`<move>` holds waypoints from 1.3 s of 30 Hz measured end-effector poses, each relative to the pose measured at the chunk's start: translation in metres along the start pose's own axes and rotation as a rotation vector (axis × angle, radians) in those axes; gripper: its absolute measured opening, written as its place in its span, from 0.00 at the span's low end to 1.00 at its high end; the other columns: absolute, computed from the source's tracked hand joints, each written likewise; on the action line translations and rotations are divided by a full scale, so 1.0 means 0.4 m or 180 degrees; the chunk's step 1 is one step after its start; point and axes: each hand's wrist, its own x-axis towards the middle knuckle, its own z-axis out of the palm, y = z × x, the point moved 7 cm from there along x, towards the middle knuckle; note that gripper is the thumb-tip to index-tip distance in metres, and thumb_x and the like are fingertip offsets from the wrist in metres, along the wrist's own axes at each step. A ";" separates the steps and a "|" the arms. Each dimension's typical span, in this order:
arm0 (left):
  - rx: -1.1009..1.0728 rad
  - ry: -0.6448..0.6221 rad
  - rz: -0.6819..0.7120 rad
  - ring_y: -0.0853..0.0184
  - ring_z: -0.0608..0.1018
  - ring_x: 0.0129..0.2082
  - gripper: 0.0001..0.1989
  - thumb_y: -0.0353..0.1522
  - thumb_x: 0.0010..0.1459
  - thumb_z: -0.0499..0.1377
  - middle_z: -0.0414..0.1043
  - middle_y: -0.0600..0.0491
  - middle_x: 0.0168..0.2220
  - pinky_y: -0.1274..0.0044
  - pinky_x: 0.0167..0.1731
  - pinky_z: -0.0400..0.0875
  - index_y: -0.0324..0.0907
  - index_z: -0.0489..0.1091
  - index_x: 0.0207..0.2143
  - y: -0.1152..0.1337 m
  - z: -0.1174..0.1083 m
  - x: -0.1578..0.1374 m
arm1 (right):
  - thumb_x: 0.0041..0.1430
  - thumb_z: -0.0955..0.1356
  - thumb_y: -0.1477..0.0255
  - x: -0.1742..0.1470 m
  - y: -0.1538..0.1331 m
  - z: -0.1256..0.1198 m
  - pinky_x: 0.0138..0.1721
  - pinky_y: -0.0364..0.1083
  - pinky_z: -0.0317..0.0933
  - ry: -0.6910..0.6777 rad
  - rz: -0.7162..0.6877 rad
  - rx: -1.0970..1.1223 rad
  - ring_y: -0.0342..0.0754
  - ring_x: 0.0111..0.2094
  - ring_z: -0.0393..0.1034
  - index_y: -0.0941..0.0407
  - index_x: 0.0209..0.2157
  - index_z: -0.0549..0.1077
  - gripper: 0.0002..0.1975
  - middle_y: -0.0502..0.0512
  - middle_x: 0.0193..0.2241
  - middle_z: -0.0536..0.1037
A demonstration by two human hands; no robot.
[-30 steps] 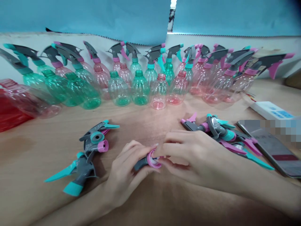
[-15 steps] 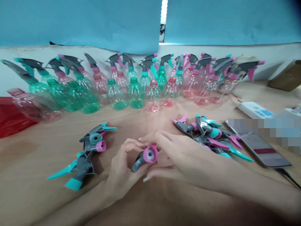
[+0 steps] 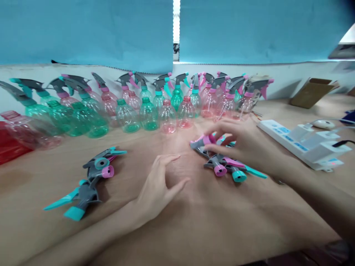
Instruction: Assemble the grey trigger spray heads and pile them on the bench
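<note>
My left hand (image 3: 158, 184) rests above the table's middle, thumb and fingers spread apart with nothing between them. Over the right-hand pile, my right hand (image 3: 235, 140) pinches a grey trigger spray head (image 3: 206, 140) by its pink collar; motion blurs it a little. Beneath it lie more spray heads, among them one with a pink collar (image 3: 220, 169) and one with a turquoise collar (image 3: 239, 176). Some of that pile is hidden by the fingers. To the left of my left hand is another small group of grey spray heads (image 3: 88, 192) with turquoise and pink parts.
Rows of clear green bottles (image 3: 149, 116) and pink bottles (image 3: 168, 118) stand at the back, several with spray heads fitted. A red bag (image 3: 13, 144) lies far left. On the right are a white power strip (image 3: 288, 140) with plugs and a cardboard box (image 3: 313, 92).
My hands have parted. The right moved right to the pile, while the left opened and no longer holds the pink-collared spray head. The view turned right, and the phone no longer shows.
</note>
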 end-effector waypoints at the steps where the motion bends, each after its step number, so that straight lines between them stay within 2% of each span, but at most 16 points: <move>1: 0.0056 -0.0033 -0.0089 0.59 0.72 0.48 0.22 0.33 0.55 0.61 0.66 0.47 0.49 0.63 0.47 0.68 0.44 0.57 0.51 -0.006 0.005 0.003 | 0.55 0.68 0.67 0.008 0.012 -0.014 0.30 0.44 0.66 0.0191 -0.0026 -0.0235 0.44 0.30 0.70 0.56 0.36 0.71 0.08 0.53 0.35 0.72; 3: 0.0144 -0.0123 -0.0241 0.60 0.72 0.47 0.21 0.32 0.56 0.59 0.66 0.48 0.49 0.64 0.46 0.69 0.44 0.58 0.51 -0.015 0.016 0.006 | 0.56 0.67 0.68 0.018 0.031 -0.008 0.33 0.44 0.65 0.0318 -0.0127 -0.0743 0.44 0.32 0.70 0.58 0.37 0.70 0.09 0.55 0.38 0.72; 5: 0.0193 -0.0176 -0.0282 0.61 0.72 0.47 0.19 0.31 0.57 0.58 0.66 0.48 0.48 0.64 0.46 0.69 0.44 0.58 0.50 -0.017 0.023 0.009 | 0.59 0.65 0.71 0.018 0.048 0.037 0.36 0.44 0.63 0.0041 -0.0253 -0.1196 0.46 0.36 0.69 0.59 0.38 0.69 0.07 0.57 0.40 0.71; 9: 0.0303 -0.0185 -0.0264 0.62 0.74 0.44 0.17 0.30 0.58 0.58 0.67 0.49 0.46 0.65 0.45 0.69 0.44 0.59 0.49 -0.018 0.016 0.013 | 0.58 0.64 0.75 -0.010 0.078 0.117 0.34 0.46 0.61 -0.0408 -0.0302 -0.1530 0.48 0.33 0.68 0.59 0.33 0.71 0.05 0.56 0.34 0.73; 14: 0.0550 -0.0164 -0.0359 0.62 0.74 0.43 0.12 0.31 0.59 0.56 0.69 0.50 0.44 0.65 0.44 0.70 0.44 0.61 0.46 -0.039 -0.030 0.010 | 0.59 0.63 0.74 -0.029 0.072 0.136 0.48 0.57 0.53 -0.0622 -0.0385 -0.1880 0.52 0.38 0.69 0.58 0.30 0.72 0.07 0.56 0.32 0.74; 19: 0.0960 -0.0132 -0.0286 0.61 0.74 0.41 0.07 0.32 0.60 0.55 0.70 0.51 0.40 0.67 0.42 0.70 0.43 0.64 0.42 -0.072 -0.117 -0.013 | 0.60 0.62 0.74 -0.018 0.033 0.131 0.47 0.62 0.52 -0.0600 -0.0420 -0.2080 0.54 0.35 0.69 0.58 0.31 0.73 0.09 0.57 0.31 0.74; 23: 0.1278 0.0008 -0.0256 0.62 0.75 0.36 0.06 0.34 0.60 0.54 0.71 0.51 0.36 0.69 0.38 0.69 0.44 0.66 0.40 -0.119 -0.221 -0.046 | 0.61 0.61 0.72 0.001 -0.026 0.149 0.47 0.62 0.53 -0.0642 -0.0526 -0.2142 0.56 0.37 0.69 0.57 0.31 0.73 0.10 0.58 0.31 0.75; 26: 0.1316 0.0117 -0.0330 0.61 0.75 0.36 0.08 0.35 0.63 0.50 0.71 0.50 0.36 0.69 0.35 0.69 0.44 0.67 0.40 -0.170 -0.307 -0.070 | 0.62 0.61 0.70 0.029 -0.084 0.174 0.48 0.63 0.51 -0.0702 -0.0538 -0.1857 0.57 0.40 0.69 0.58 0.32 0.73 0.11 0.58 0.32 0.76; 28: 0.1326 -0.0016 -0.0342 0.61 0.75 0.36 0.10 0.34 0.63 0.49 0.71 0.49 0.35 0.69 0.35 0.70 0.44 0.69 0.40 -0.206 -0.349 -0.080 | 0.61 0.63 0.71 0.050 -0.123 0.204 0.50 0.63 0.50 -0.0890 -0.0556 -0.1514 0.57 0.41 0.69 0.59 0.34 0.74 0.10 0.59 0.33 0.77; 31: 0.1339 -0.0390 -0.0225 0.60 0.75 0.38 0.11 0.33 0.61 0.50 0.72 0.49 0.38 0.68 0.38 0.70 0.45 0.71 0.41 -0.249 -0.385 -0.086 | 0.58 0.65 0.72 0.078 -0.175 0.257 0.47 0.58 0.56 -0.1223 -0.0575 -0.1044 0.57 0.41 0.70 0.60 0.35 0.75 0.08 0.60 0.36 0.77; 33: 0.1442 -0.0732 -0.0074 0.59 0.74 0.41 0.14 0.32 0.60 0.49 0.73 0.49 0.41 0.68 0.41 0.69 0.46 0.71 0.43 -0.270 -0.385 -0.088 | 0.58 0.66 0.71 0.094 -0.201 0.288 0.40 0.54 0.61 -0.1320 -0.0572 -0.0888 0.56 0.39 0.71 0.60 0.35 0.75 0.08 0.60 0.36 0.77; 36: 0.1727 -0.1201 0.0058 0.59 0.71 0.48 0.17 0.28 0.60 0.48 0.71 0.50 0.49 0.67 0.46 0.65 0.47 0.69 0.48 -0.295 -0.363 -0.086 | 0.59 0.66 0.68 0.116 -0.230 0.325 0.33 0.49 0.62 -0.1342 -0.0613 -0.0727 0.53 0.36 0.72 0.58 0.35 0.75 0.09 0.58 0.36 0.77; 39: 0.2023 -0.1697 0.0162 0.60 0.68 0.52 0.21 0.23 0.59 0.47 0.68 0.52 0.53 0.69 0.49 0.60 0.47 0.65 0.52 -0.305 -0.331 -0.078 | 0.58 0.67 0.66 0.137 -0.247 0.355 0.34 0.48 0.62 -0.1333 -0.0740 -0.0557 0.51 0.36 0.71 0.57 0.34 0.74 0.08 0.56 0.36 0.76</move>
